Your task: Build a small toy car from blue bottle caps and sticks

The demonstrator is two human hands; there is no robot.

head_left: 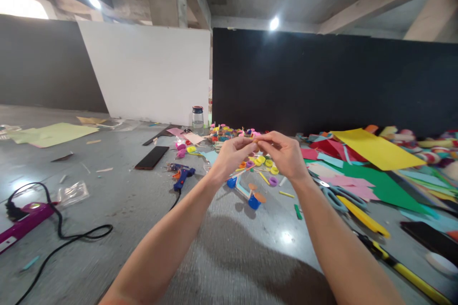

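My left hand (pixel 234 155) and my right hand (pixel 282 152) meet at the fingertips above the table, both closed in a pinch. Between them is something small, perhaps yellowish, mostly hidden by the fingers. Just below stands a small craft piece (pixel 244 189) with blue round parts, orange discs and a pale strip. Around it lie yellow rings (pixel 268 163), a purple ring (pixel 273 181) and short coloured sticks (pixel 286 194). Left of my left wrist rests a blue glue gun (pixel 183 176) with an orange trigger.
At left are a black phone (pixel 152 157), a purple power strip (pixel 26 224) and its black cord (pixel 59 219). To the right lie scissors (pixel 339 198), a yellow cutter (pixel 363 217) and coloured paper sheets (pixel 379 150). A clear bottle (pixel 197 120) stands near the boards.
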